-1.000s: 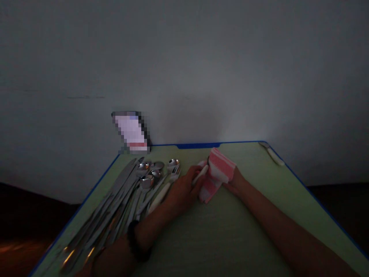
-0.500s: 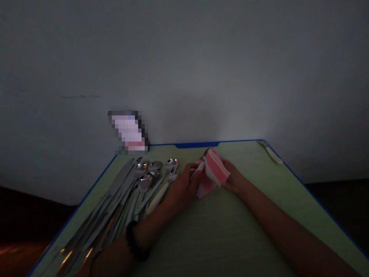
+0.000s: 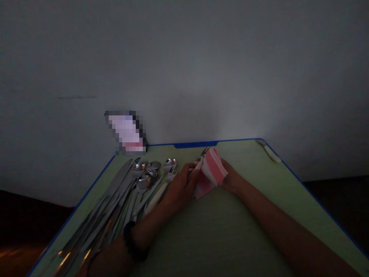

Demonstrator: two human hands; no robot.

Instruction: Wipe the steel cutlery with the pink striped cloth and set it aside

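Head camera view, looking down: a white-handled fork (image 3: 198, 165) sits between the two hands above the pale green table (image 3: 207, 231), its tines poking up beside a pink-and-white striped cloth (image 3: 213, 166). The left hand (image 3: 181, 186) pinches the handle between thumb and fingers, seemingly to steady it and leave the metal end free for the cloth. Fingers curled behind the fabric, the right hand (image 3: 232, 180) grips the cloth near the fork's upper part; I can't tell whether its hidden fingertips press the metal.

Just beside the left forearm lie spoons (image 3: 143, 182) and long knives (image 3: 123, 173), mostly heads away and handles toward the person, probably so each comes up handle first. Well apart, another white-handled utensil (image 3: 271, 154) lies by the far right corner. At the far left, a phone (image 3: 127, 130) leans on the wall (image 3: 201, 69), perhaps to face the person.
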